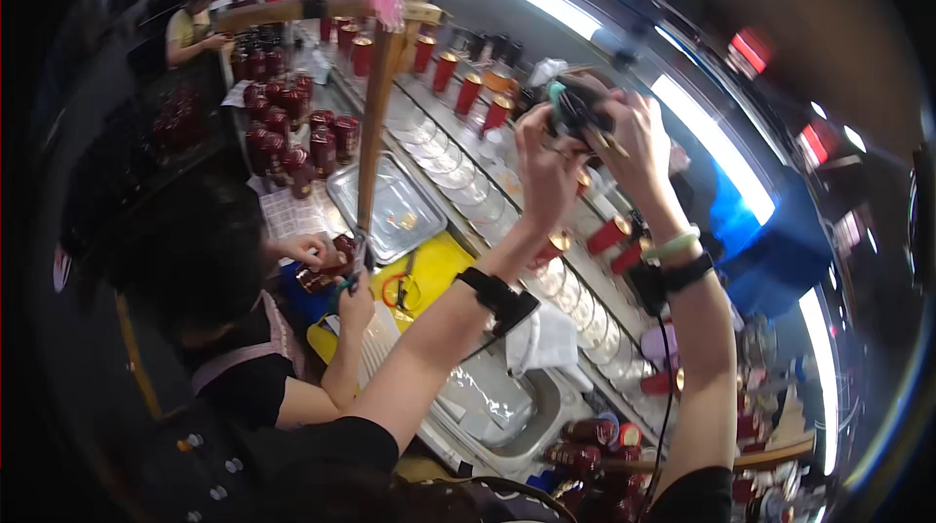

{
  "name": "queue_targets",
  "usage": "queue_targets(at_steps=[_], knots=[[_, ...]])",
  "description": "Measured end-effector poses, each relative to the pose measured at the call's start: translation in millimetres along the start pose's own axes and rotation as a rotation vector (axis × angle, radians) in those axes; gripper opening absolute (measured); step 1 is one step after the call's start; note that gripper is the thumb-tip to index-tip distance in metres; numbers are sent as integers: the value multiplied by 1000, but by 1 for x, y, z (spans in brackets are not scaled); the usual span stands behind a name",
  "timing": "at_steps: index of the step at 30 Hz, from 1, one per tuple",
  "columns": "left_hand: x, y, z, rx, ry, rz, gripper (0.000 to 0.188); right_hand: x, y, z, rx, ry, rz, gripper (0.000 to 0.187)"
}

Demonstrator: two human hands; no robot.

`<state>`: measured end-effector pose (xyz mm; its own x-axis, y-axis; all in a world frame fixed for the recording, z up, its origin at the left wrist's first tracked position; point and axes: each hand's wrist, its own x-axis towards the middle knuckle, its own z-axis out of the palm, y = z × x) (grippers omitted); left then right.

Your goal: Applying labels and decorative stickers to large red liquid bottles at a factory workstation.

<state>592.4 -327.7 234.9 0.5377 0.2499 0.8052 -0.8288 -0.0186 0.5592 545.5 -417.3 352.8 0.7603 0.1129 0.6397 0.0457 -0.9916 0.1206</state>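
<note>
Both my arms are raised ahead of me above the work line. Between my hands is a small dark object with a teal edge (579,106), too blurred to name. My left hand (548,167) grips its near left side with bent fingers. On its right side, my right hand (636,145) is closed with the fingers curled in. A black strap device (499,299) sits on my left wrist. My right wrist carries a pale green bangle (673,243) and a dark band.
At left, a co-worker's hand (357,301) holds scissors by a dark red container (324,274). A wooden post (373,133) rises beside a clear tray (341,193). Red cylinders (469,94) line the conveyor. Nearer are a grey bin (551,416), a white cloth (542,340) and a yellow mat (441,265).
</note>
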Motion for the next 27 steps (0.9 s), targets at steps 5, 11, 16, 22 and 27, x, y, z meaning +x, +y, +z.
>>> queue_targets(at_steps=[5,11,16,22,27], knots=[[-3,-17,3,-119,12,15,25,6,13,-2,242,110,9,19],[-4,-23,2,-114,-16,22,27,10,17,-1,249,43,67,18],[3,-20,-1,-23,-48,56,29,9,17,1,188,85,33,16],[11,-20,-7,235,-145,105,52,5,15,6,75,120,32,17],[8,-21,-9,189,-167,155,65,3,13,7,130,85,36,15]])
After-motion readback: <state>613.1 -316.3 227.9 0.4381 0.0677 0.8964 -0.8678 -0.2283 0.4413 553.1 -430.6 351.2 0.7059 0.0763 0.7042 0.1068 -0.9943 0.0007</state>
